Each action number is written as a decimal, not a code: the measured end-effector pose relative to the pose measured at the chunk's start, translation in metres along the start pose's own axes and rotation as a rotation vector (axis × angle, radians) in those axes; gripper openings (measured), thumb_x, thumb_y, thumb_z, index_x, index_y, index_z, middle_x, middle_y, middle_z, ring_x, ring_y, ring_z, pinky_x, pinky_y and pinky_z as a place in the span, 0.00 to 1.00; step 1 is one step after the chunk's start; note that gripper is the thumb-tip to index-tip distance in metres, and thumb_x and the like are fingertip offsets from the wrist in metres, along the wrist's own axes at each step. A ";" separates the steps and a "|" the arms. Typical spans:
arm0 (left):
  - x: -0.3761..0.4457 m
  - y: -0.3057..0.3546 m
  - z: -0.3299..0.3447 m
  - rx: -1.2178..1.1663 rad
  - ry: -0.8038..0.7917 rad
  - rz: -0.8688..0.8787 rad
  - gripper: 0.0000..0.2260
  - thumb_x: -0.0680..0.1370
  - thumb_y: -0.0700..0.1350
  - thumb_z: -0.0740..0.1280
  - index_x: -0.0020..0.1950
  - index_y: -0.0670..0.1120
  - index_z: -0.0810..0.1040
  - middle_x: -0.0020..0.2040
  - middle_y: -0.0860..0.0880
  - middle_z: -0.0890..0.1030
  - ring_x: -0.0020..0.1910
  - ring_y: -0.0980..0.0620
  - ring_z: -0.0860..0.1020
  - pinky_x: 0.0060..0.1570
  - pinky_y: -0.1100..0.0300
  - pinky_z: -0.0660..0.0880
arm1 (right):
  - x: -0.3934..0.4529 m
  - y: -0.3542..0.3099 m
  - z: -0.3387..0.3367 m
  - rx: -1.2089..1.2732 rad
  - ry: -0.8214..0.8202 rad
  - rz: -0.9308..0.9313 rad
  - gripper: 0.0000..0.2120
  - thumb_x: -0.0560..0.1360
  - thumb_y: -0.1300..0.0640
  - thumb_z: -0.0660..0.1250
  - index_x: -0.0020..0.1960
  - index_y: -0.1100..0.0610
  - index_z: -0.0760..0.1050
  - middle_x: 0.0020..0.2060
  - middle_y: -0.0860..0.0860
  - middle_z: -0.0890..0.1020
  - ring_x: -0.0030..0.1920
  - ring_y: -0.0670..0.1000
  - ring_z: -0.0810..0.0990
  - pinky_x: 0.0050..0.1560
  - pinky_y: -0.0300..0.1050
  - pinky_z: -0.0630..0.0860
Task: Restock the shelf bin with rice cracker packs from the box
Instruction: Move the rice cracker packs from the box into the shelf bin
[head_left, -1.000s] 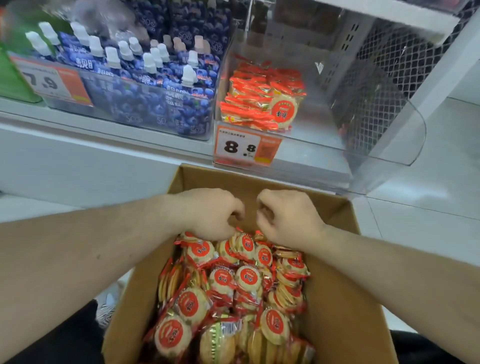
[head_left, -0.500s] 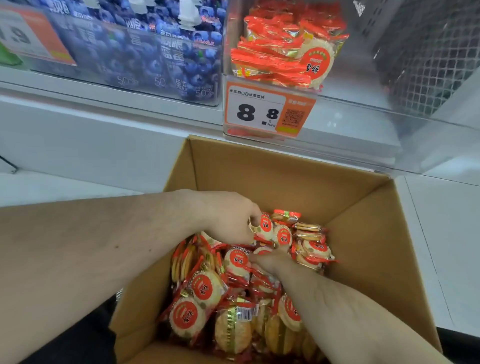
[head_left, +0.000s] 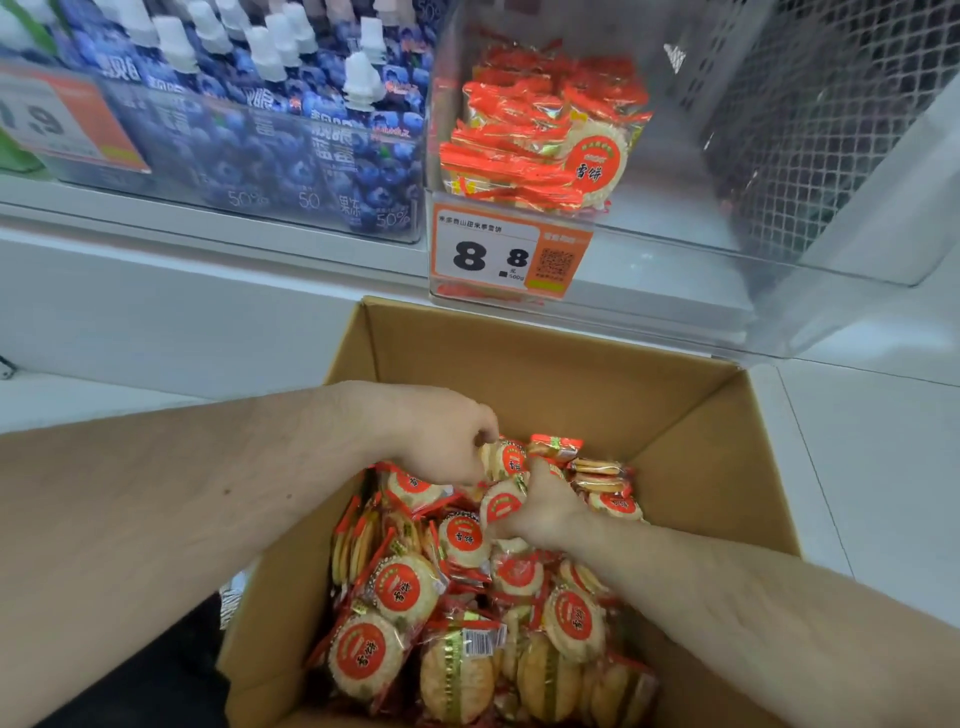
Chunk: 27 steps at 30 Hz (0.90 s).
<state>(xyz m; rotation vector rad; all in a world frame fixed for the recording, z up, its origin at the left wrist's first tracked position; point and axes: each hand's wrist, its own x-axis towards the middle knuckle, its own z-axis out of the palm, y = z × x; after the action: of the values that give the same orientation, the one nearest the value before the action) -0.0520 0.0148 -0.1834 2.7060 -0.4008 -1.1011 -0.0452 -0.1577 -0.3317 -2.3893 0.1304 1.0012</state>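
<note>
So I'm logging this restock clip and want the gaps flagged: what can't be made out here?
- Head view: the fingers of the left hand curl under its knuckles, so its grip is unclear.
- The right hand is sunk among the rice cracker packs; its fingers are hidden.
- The box bottom is covered by packs, its near edge cut off.
- The left price tag is blurred and cropped.

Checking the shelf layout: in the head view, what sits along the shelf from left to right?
Orange price tag → blueberry jelly pouches → rice cracker packs in the clear bin → wire mesh panel.
</note>
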 end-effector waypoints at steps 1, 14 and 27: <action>-0.003 -0.001 -0.003 -0.007 0.008 -0.011 0.26 0.77 0.52 0.65 0.74 0.51 0.65 0.64 0.51 0.77 0.59 0.50 0.76 0.59 0.52 0.75 | -0.009 -0.006 -0.011 0.018 -0.021 -0.054 0.64 0.50 0.36 0.79 0.78 0.55 0.54 0.71 0.52 0.70 0.68 0.54 0.72 0.62 0.45 0.73; -0.048 0.022 -0.028 -1.018 -0.059 0.111 0.23 0.75 0.55 0.70 0.66 0.49 0.70 0.65 0.48 0.78 0.59 0.48 0.79 0.64 0.42 0.73 | -0.155 -0.061 -0.116 0.756 -0.049 -0.481 0.21 0.68 0.58 0.73 0.61 0.58 0.76 0.52 0.57 0.85 0.52 0.56 0.85 0.52 0.50 0.81; -0.067 0.032 -0.042 -1.578 0.276 0.354 0.21 0.68 0.41 0.71 0.61 0.46 0.76 0.53 0.42 0.84 0.50 0.43 0.83 0.49 0.45 0.79 | -0.174 -0.067 -0.138 0.852 0.256 -0.587 0.22 0.73 0.43 0.70 0.56 0.60 0.78 0.44 0.56 0.85 0.41 0.49 0.82 0.41 0.41 0.76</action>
<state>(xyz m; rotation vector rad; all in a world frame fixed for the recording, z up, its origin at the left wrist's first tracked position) -0.0736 0.0091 -0.1013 1.2514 0.0796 -0.4768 -0.0635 -0.1916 -0.1034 -1.5937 -0.0509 0.2605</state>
